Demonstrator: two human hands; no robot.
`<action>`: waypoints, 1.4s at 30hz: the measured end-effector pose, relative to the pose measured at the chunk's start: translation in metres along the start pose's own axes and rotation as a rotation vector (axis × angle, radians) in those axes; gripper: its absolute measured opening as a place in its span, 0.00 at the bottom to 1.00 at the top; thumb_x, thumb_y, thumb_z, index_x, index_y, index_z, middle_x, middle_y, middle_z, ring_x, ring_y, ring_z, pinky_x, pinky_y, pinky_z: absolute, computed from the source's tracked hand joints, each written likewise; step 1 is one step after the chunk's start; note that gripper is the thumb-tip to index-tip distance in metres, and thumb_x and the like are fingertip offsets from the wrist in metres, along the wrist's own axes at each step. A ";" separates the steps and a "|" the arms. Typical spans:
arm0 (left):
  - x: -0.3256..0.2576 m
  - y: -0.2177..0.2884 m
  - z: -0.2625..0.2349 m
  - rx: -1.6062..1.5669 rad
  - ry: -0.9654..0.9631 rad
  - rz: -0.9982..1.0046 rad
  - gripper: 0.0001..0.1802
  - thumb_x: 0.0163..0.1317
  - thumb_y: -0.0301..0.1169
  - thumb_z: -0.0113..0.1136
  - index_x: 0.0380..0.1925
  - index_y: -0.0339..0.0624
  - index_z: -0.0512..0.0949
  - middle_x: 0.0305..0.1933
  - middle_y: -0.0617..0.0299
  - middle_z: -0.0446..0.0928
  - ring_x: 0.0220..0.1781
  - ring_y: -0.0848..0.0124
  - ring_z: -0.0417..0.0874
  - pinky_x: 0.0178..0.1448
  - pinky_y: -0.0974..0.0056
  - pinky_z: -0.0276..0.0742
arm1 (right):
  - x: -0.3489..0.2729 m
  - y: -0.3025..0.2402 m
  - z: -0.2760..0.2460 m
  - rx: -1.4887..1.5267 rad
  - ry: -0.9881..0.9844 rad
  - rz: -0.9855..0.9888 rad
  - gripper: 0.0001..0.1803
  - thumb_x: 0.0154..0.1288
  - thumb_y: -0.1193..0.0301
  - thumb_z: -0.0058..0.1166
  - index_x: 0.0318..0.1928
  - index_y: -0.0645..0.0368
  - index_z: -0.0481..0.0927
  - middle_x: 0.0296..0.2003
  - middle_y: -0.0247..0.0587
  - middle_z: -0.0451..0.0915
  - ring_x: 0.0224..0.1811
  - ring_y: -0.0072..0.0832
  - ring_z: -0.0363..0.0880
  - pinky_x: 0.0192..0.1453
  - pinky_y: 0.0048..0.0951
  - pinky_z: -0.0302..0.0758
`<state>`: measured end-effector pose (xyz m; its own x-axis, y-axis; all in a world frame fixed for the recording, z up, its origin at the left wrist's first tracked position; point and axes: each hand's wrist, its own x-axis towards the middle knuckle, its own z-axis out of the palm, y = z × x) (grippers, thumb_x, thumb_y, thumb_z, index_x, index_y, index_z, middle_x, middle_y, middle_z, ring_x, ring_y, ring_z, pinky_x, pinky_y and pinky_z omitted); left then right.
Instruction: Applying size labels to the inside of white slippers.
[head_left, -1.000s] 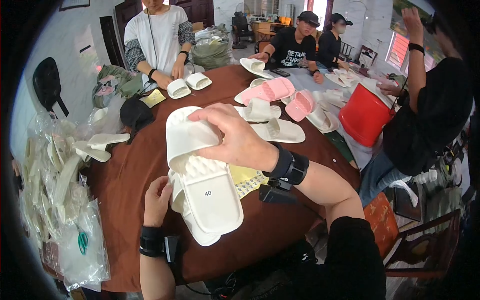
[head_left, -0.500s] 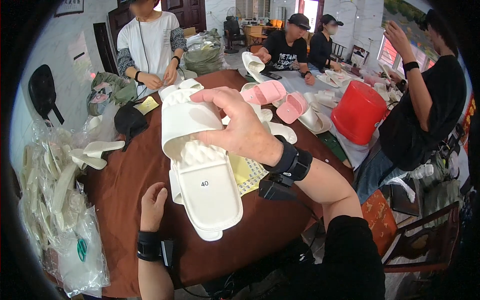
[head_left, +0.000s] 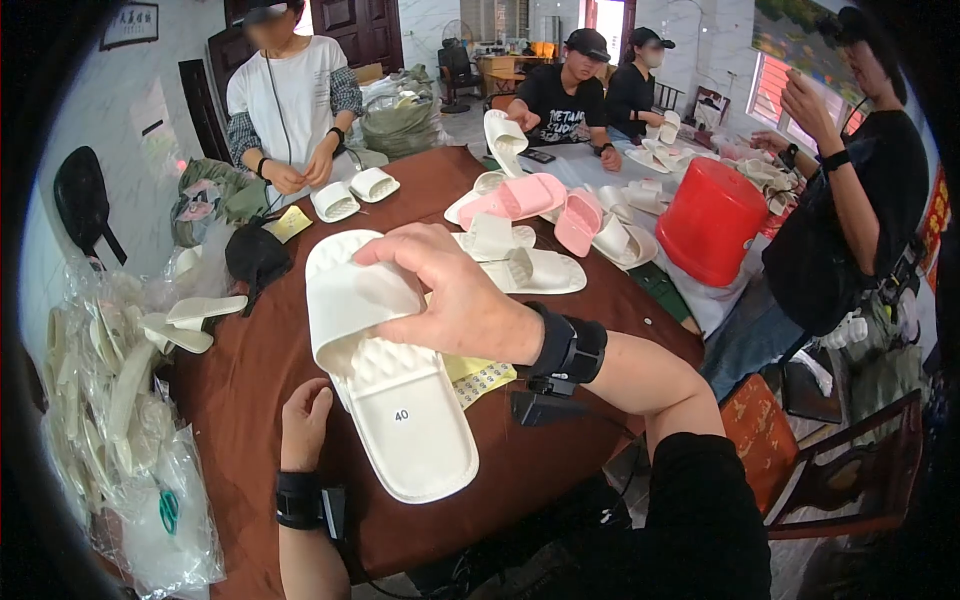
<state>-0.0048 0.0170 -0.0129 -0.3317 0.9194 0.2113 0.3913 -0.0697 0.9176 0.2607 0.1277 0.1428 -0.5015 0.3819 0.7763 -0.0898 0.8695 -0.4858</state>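
Note:
My right hand grips a white slide slipper by its wide strap, thumb at the strap's lower edge and fingers over its top. The slipper hangs above the table with its heel toward me, and a small dark mark shows on its insole. Left of its heel is my left hand, low over the cloth, with fingers loosely bent and nothing visible in it. Behind the slipper a yellow sticker sheet lies partly covered. Farther back, two white slippers rest on the brown cloth.
Pink slippers and a red bucket stand back right. Clear bags of white slippers, with green-handled scissors, line the left edge. A black cap lies far left. Co-workers stand or sit around the table.
My right hand has brought the slipper slightly left and down. A second sole seen beneath it no longer shows. The white slippers behind are more exposed. My left hand has hardly moved.

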 end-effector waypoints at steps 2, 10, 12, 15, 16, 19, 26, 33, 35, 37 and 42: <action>0.001 0.001 0.001 -0.042 -0.020 -0.023 0.15 0.66 0.29 0.55 0.46 0.28 0.77 0.43 0.57 0.81 0.45 0.71 0.79 0.52 0.68 0.73 | -0.002 -0.003 0.000 -0.019 -0.012 0.011 0.29 0.43 0.69 0.69 0.50 0.57 0.75 0.44 0.46 0.74 0.51 0.45 0.68 0.57 0.40 0.67; 0.000 0.002 -0.001 -0.104 -0.005 -0.041 0.15 0.67 0.29 0.54 0.47 0.27 0.76 0.43 0.59 0.81 0.45 0.74 0.78 0.52 0.69 0.73 | -0.026 0.012 0.014 -0.047 -0.132 0.031 0.30 0.45 0.70 0.69 0.52 0.57 0.75 0.47 0.43 0.74 0.54 0.42 0.69 0.59 0.37 0.67; 0.000 -0.001 -0.002 -0.097 -0.014 -0.052 0.15 0.67 0.29 0.54 0.48 0.27 0.76 0.44 0.58 0.81 0.46 0.73 0.78 0.52 0.69 0.73 | -0.033 0.018 0.019 -0.072 -0.201 0.056 0.29 0.47 0.68 0.69 0.52 0.57 0.75 0.47 0.44 0.74 0.54 0.43 0.69 0.60 0.38 0.67; 0.000 0.000 0.001 -0.054 0.040 -0.015 0.15 0.68 0.29 0.54 0.48 0.28 0.76 0.45 0.58 0.80 0.47 0.72 0.78 0.54 0.68 0.72 | -0.047 0.032 0.028 -0.002 -0.207 0.111 0.28 0.46 0.63 0.69 0.48 0.59 0.76 0.44 0.50 0.74 0.51 0.47 0.69 0.57 0.41 0.68; -0.001 0.006 0.001 -0.013 0.038 -0.014 0.15 0.68 0.29 0.54 0.48 0.28 0.76 0.45 0.57 0.80 0.47 0.72 0.78 0.54 0.68 0.72 | -0.052 0.040 0.032 -0.013 -0.232 0.126 0.27 0.48 0.62 0.69 0.49 0.59 0.77 0.45 0.50 0.74 0.52 0.48 0.69 0.58 0.41 0.68; -0.004 0.017 0.004 0.042 0.035 -0.015 0.15 0.68 0.30 0.53 0.47 0.28 0.76 0.45 0.58 0.80 0.48 0.70 0.78 0.55 0.67 0.72 | -0.064 0.045 0.031 -0.040 -0.402 0.268 0.29 0.50 0.65 0.68 0.53 0.57 0.74 0.53 0.50 0.71 0.57 0.46 0.68 0.61 0.40 0.67; -0.004 0.013 0.003 -0.009 0.025 -0.047 0.14 0.68 0.30 0.52 0.46 0.29 0.77 0.43 0.60 0.79 0.46 0.72 0.77 0.54 0.68 0.71 | -0.073 0.059 0.030 0.037 -0.453 0.175 0.34 0.52 0.66 0.66 0.59 0.59 0.68 0.52 0.52 0.70 0.58 0.47 0.67 0.62 0.39 0.67; -0.003 0.011 0.002 -0.022 0.029 -0.066 0.14 0.68 0.30 0.52 0.47 0.29 0.77 0.44 0.61 0.79 0.46 0.72 0.77 0.54 0.68 0.72 | -0.073 0.057 0.024 0.045 -0.585 0.161 0.39 0.48 0.64 0.67 0.61 0.62 0.65 0.54 0.54 0.69 0.58 0.48 0.67 0.63 0.41 0.66; -0.003 0.011 0.002 -0.037 0.016 -0.081 0.14 0.69 0.30 0.52 0.47 0.29 0.77 0.44 0.60 0.80 0.46 0.72 0.77 0.54 0.68 0.72 | -0.074 0.058 0.023 0.047 -0.602 0.123 0.42 0.47 0.65 0.68 0.62 0.62 0.64 0.54 0.53 0.68 0.58 0.48 0.67 0.62 0.41 0.66; -0.004 0.016 0.003 -0.019 0.017 -0.084 0.15 0.69 0.30 0.52 0.46 0.29 0.77 0.44 0.60 0.80 0.46 0.72 0.77 0.54 0.68 0.72 | -0.075 0.060 0.022 0.047 -0.607 0.110 0.42 0.47 0.64 0.68 0.62 0.62 0.63 0.54 0.54 0.68 0.58 0.48 0.67 0.62 0.41 0.66; -0.004 0.016 0.003 -0.010 0.012 -0.090 0.14 0.68 0.30 0.54 0.47 0.30 0.77 0.42 0.62 0.80 0.43 0.75 0.77 0.51 0.70 0.72 | -0.071 0.059 0.013 0.082 -0.641 0.118 0.41 0.49 0.63 0.67 0.63 0.62 0.64 0.55 0.54 0.67 0.59 0.47 0.66 0.64 0.39 0.66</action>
<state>0.0049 0.0135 -0.0004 -0.3750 0.9176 0.1321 0.3513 0.0088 0.9362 0.2803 0.1476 0.0541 -0.9229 0.1886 0.3356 -0.0559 0.7968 -0.6016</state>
